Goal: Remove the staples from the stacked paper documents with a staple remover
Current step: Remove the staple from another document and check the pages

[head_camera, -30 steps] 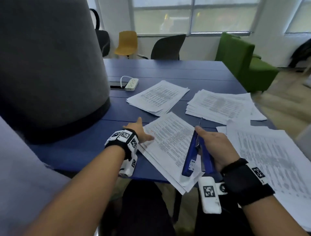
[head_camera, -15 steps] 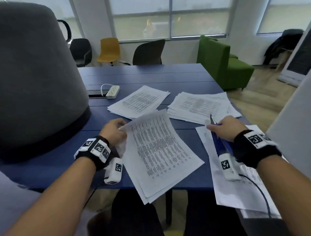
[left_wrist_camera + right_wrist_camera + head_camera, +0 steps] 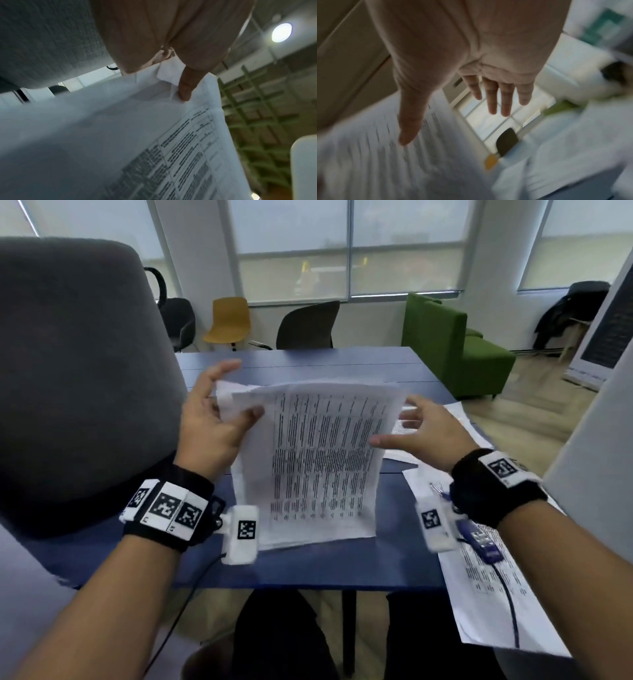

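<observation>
Now the left hand (image 3: pixel 212 422) pinches the upper left corner of a printed paper stack (image 3: pixel 322 460), thumb on the front sheet, holding it raised and tilted above the blue table (image 3: pixel 308 570). Right hand (image 3: pixel 428 433) is spread with straight fingers at the stack's right edge, thumb over the print; contact unclear. More papers (image 3: pixel 496 594) lie near right.
</observation>
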Action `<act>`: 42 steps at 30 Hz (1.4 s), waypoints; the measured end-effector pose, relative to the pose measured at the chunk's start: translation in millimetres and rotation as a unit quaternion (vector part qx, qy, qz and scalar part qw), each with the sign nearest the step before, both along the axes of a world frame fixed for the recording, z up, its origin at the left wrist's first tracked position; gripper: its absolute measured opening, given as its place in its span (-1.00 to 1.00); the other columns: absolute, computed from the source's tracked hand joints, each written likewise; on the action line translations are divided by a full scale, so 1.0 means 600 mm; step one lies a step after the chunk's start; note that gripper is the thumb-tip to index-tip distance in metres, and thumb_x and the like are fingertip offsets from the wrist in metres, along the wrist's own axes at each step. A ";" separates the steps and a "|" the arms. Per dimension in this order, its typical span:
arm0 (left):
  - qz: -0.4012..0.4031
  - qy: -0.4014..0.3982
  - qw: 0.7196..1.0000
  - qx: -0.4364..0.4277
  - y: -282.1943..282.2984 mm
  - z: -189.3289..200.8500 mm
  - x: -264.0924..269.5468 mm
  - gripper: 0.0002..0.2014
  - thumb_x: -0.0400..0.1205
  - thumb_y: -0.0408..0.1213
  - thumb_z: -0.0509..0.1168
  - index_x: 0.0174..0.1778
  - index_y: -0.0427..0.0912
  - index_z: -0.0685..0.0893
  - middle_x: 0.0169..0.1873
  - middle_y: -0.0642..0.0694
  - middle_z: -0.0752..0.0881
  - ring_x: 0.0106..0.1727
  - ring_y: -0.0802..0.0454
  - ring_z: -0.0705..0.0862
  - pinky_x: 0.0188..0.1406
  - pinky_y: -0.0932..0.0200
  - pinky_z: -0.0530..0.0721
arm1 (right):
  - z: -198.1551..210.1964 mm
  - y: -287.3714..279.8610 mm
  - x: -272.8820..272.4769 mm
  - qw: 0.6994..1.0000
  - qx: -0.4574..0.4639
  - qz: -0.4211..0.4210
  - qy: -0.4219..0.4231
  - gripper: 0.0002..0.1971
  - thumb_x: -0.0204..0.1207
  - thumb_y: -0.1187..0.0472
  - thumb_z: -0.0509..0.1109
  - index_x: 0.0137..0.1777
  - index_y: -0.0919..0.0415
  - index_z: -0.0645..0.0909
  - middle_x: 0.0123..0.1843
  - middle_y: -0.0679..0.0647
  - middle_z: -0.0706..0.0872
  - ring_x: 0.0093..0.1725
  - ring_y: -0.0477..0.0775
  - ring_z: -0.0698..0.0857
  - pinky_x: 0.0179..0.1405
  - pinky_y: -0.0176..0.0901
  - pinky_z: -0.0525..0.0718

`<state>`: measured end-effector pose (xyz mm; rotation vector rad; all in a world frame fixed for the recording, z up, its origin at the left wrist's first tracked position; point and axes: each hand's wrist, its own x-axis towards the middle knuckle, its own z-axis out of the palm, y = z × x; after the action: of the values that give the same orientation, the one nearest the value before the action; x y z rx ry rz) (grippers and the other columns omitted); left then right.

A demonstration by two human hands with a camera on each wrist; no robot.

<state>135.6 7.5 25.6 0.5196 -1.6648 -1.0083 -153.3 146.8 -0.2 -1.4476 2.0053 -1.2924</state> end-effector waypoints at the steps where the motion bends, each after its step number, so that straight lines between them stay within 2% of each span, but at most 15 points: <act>1: -0.014 0.019 1.000 0.008 0.007 0.012 -0.002 -0.42 0.58 -0.62 0.44 0.47 -0.15 0.48 0.00 0.05 0.85 0.00 0.08 0.82 0.01 0.10 0.84 | 0.010 -0.002 0.017 0.993 -0.046 0.063 -0.085 -0.25 0.18 0.03 0.79 0.38 0.16 0.64 0.25 0.12 0.80 0.26 0.13 0.77 0.38 0.22 0.65; 4: -0.028 0.043 0.999 0.017 0.021 0.032 -0.007 -0.34 0.58 -0.50 0.50 0.54 -0.05 0.39 0.20 0.04 0.81 0.15 0.05 0.81 0.10 -0.03 0.84 | 0.017 -0.003 0.058 0.957 -0.151 0.136 -0.209 -0.53 0.28 0.26 0.71 0.21 0.22 0.76 0.20 0.26 0.82 0.24 0.30 0.79 0.35 0.42 0.64; 6: -0.015 0.021 1.000 0.016 0.028 0.036 -0.008 -0.25 0.47 -0.24 0.61 0.53 0.05 0.40 0.45 -0.19 0.59 0.35 -0.11 0.71 0.21 -0.18 0.80 | 0.022 0.000 0.076 0.957 -0.197 0.105 -0.188 -0.72 0.36 0.24 0.68 0.08 0.12 0.83 0.15 0.21 0.85 0.19 0.27 0.81 0.30 0.43 0.68; 8: -0.004 0.001 0.999 0.037 0.033 0.026 -0.011 -0.28 0.41 -0.14 0.59 0.45 -0.02 0.41 0.35 -0.25 0.61 0.29 -0.14 0.72 0.20 -0.19 0.80 | 0.028 0.007 0.083 0.954 -0.229 0.087 -0.174 -0.79 0.42 0.19 0.66 0.04 0.15 0.84 0.11 0.23 0.85 0.14 0.33 0.82 0.21 0.48 0.70; 11: 0.016 0.013 0.998 0.056 0.039 0.004 -0.016 -0.43 0.42 -0.19 0.56 0.31 -0.14 0.51 0.23 -0.35 0.70 0.20 -0.21 0.76 0.16 -0.23 0.81 | 0.029 0.019 0.089 0.953 -0.250 0.061 -0.158 -0.75 0.44 0.14 0.66 0.03 0.26 0.82 0.03 0.24 0.86 0.06 0.38 0.82 0.07 0.47 0.76; 15: 0.018 0.023 0.995 0.099 0.058 -0.038 -0.027 -0.42 0.50 -0.34 0.61 0.35 -0.10 0.47 -0.02 -0.14 0.84 -0.04 -0.23 0.82 0.00 -0.27 0.84 | -0.012 0.028 0.096 0.963 -0.216 0.031 -0.156 -0.75 0.32 0.13 0.66 0.00 0.10 0.82 -0.06 -0.04 0.89 -0.01 0.00 0.87 0.02 -0.01 0.84; 17: 0.015 0.028 0.990 0.138 0.069 -0.054 -0.035 -0.43 0.56 -0.42 0.55 0.39 -0.08 0.44 -0.15 -0.12 0.87 -0.09 -0.19 0.85 0.00 -0.25 0.85 | -0.037 0.032 0.094 0.963 -0.206 0.023 -0.174 -0.76 0.36 0.22 0.66 0.03 0.10 0.81 -0.03 -0.02 0.89 0.03 0.01 0.86 0.08 0.04 0.83; 20: 0.016 0.006 0.993 0.114 0.075 -0.060 -0.045 -0.53 0.64 -0.44 0.47 0.43 -0.18 0.48 0.02 -0.08 0.86 0.08 -0.08 0.85 0.17 -0.22 0.80 | -0.046 0.033 0.093 0.965 -0.197 0.029 -0.173 -0.77 0.43 0.30 0.63 0.05 0.06 0.80 -0.01 -0.05 0.89 0.05 -0.02 0.86 0.10 -0.02 0.82; 22: 0.019 -0.003 0.997 0.078 0.077 -0.052 -0.050 -0.64 0.67 -0.42 0.41 0.35 -0.10 0.54 0.11 -0.10 0.82 0.14 -0.05 0.82 0.19 -0.22 0.80 | -0.039 0.032 0.092 0.963 -0.213 0.035 -0.164 -0.77 0.46 0.31 0.61 0.08 0.04 0.79 0.02 -0.06 0.88 0.06 -0.03 0.85 0.09 -0.06 0.82; 25: 0.032 -0.004 0.998 0.048 0.079 -0.045 -0.053 -0.70 0.71 -0.45 0.29 0.17 0.10 0.55 0.01 0.14 0.80 0.07 0.13 0.80 0.05 0.03 0.82 | -0.036 0.030 0.085 0.959 -0.231 0.023 -0.162 -0.74 0.47 0.32 0.60 0.12 0.06 0.78 0.04 -0.09 0.88 0.09 -0.05 0.84 0.10 -0.11 0.80; 29: 0.025 -0.045 0.994 0.101 0.086 -0.081 -0.061 -0.78 0.72 -0.34 0.24 0.15 0.12 0.57 0.06 0.03 0.81 0.11 0.03 0.81 0.23 -0.27 0.76 | -0.074 0.032 0.084 0.971 -0.174 0.012 -0.163 -0.73 0.48 0.27 0.61 0.15 0.03 0.77 0.10 -0.03 0.87 0.13 -0.04 0.83 0.23 0.17 0.77; 32: 0.022 -0.071 0.990 0.120 0.085 -0.095 -0.063 -0.80 0.69 -0.23 0.25 0.10 0.22 0.60 0.04 0.13 0.83 0.13 0.07 0.81 0.27 -0.28 0.74 | -0.083 0.036 0.081 0.974 -0.166 -0.002 -0.157 -0.74 0.48 0.25 0.61 0.13 -0.03 0.76 0.10 -0.04 0.86 0.13 -0.06 0.83 0.24 0.15 0.77; 37: 0.003 -0.070 0.991 0.112 0.066 -0.068 -0.055 -0.80 0.78 -0.24 0.22 0.09 0.18 0.68 -0.07 0.05 0.86 -0.03 0.03 0.84 0.10 -0.20 0.81 | -0.066 0.054 0.061 0.983 -0.085 0.038 -0.156 -0.65 0.44 0.15 0.63 0.22 0.10 0.74 0.10 -0.04 0.87 0.11 -0.04 0.83 0.27 0.10 0.74; 40: -0.004 -0.028 0.987 0.156 0.046 -0.063 -0.058 -0.82 0.74 -0.01 0.22 -0.07 0.24 0.74 -0.01 -0.20 0.82 0.01 -0.16 0.78 0.21 -0.44 0.73 | -0.074 0.058 0.056 0.984 -0.020 0.060 -0.165 -0.47 0.33 0.03 0.66 0.29 0.14 0.70 0.14 -0.03 0.86 0.13 -0.03 0.83 0.30 0.12 0.72; 42: -0.001 -0.011 0.985 0.169 0.036 -0.069 -0.064 -0.77 0.70 0.02 0.23 -0.02 0.01 0.72 -0.02 -0.35 0.77 -0.03 -0.22 0.72 0.21 -0.54 0.68 | -0.083 0.056 0.057 0.982 -0.007 0.057 -0.177 -0.43 0.27 -0.02 0.68 0.28 0.13 0.71 0.13 -0.02 0.86 0.13 -0.01 0.83 0.32 0.17 0.71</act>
<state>97.3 29.1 -15.9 0.7550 -1.5191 -1.3004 -119.0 180.6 -49.8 -1.2161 1.6606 -1.4037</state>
